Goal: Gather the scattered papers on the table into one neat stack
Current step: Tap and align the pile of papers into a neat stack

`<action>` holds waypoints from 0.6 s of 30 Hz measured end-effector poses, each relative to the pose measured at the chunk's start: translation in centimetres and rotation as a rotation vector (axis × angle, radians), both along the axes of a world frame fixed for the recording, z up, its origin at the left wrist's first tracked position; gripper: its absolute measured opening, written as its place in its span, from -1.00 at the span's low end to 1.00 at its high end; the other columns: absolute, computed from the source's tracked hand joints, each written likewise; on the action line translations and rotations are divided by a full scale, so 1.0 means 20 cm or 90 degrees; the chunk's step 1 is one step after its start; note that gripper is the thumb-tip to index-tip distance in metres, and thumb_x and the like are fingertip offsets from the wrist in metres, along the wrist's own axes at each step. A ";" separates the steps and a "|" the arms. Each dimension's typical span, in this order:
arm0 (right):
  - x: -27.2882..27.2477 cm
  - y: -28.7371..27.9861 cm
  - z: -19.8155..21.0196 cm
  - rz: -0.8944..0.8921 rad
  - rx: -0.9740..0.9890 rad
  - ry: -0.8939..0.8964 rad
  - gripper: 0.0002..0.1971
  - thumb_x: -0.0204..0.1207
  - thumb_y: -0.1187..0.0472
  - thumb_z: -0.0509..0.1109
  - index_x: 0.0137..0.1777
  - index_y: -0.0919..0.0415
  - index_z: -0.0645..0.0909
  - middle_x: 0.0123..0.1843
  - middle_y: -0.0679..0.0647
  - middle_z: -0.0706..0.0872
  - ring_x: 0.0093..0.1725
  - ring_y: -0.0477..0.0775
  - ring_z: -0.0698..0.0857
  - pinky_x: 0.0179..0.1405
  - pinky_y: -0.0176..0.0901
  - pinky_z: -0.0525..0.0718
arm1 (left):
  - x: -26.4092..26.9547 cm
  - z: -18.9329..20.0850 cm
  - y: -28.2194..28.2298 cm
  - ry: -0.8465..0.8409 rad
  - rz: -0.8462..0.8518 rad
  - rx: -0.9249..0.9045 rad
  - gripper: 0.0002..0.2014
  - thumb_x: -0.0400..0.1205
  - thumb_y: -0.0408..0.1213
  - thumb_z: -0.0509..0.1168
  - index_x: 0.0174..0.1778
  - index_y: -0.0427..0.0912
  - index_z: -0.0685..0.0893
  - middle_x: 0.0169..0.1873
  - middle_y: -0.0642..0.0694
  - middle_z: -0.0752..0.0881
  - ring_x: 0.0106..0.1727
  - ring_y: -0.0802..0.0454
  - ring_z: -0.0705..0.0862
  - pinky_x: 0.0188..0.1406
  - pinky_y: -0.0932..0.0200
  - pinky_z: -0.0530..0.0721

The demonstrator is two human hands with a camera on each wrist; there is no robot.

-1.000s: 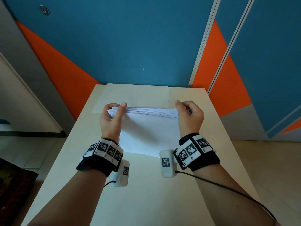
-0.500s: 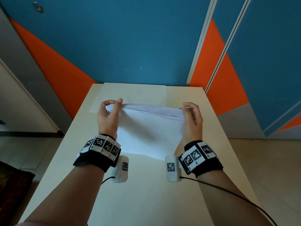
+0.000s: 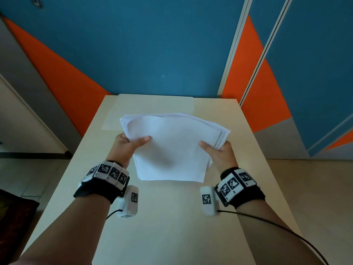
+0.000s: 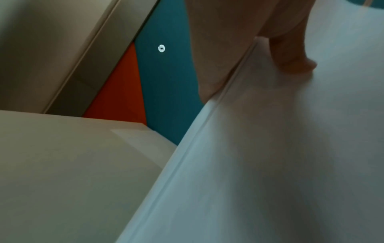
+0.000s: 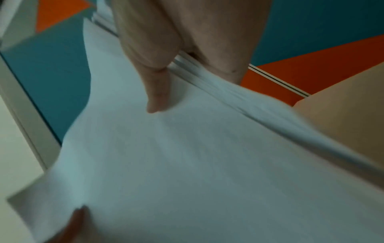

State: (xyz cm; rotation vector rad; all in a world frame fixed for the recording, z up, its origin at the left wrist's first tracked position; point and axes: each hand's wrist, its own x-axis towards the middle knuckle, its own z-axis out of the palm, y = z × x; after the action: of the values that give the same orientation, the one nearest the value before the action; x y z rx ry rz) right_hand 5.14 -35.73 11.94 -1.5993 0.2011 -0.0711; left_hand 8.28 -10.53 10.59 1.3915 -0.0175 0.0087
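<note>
A stack of white papers (image 3: 172,148) hangs tilted above the middle of the beige table (image 3: 172,217), its sheets slightly fanned at the right corner. My left hand (image 3: 131,144) grips the stack's left edge, thumb on top and fingers hidden underneath. My right hand (image 3: 214,148) grips the right edge the same way. The left wrist view shows my thumb pressed on the paper stack (image 4: 270,148). In the right wrist view the right thumb lies on the paper stack (image 5: 187,156), whose layered edge is blurred.
One more pale sheet (image 3: 152,106) lies flat at the table's far end, touching the blue and orange wall (image 3: 152,44). Cables run from both wrist cameras along my forearms. Tiled floor lies on both sides of the narrow table.
The stack stood on its edge with both hands at its top corners; now it is lifted and tilted toward me, and both hands have slid down to grip its side edges.
</note>
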 end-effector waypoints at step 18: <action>0.00 -0.03 -0.10 0.181 0.122 0.053 -0.26 -0.36 -0.18 0.74 -0.07 -0.01 0.73 -0.08 -0.10 0.85 0.05 -0.05 0.79 0.12 -0.11 0.68 | 0.00 -0.07 0.04 0.051 -0.103 -0.023 -0.30 -0.22 -0.04 0.72 -0.13 -0.06 0.79 -0.16 0.02 0.85 -0.08 0.09 0.81 -0.19 0.25 0.73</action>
State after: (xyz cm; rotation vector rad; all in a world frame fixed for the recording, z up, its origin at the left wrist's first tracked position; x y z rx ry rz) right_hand 5.10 -36.40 9.93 -1.4266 0.0416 0.2279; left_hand 8.20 -9.72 9.23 1.3496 -0.0626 -0.1815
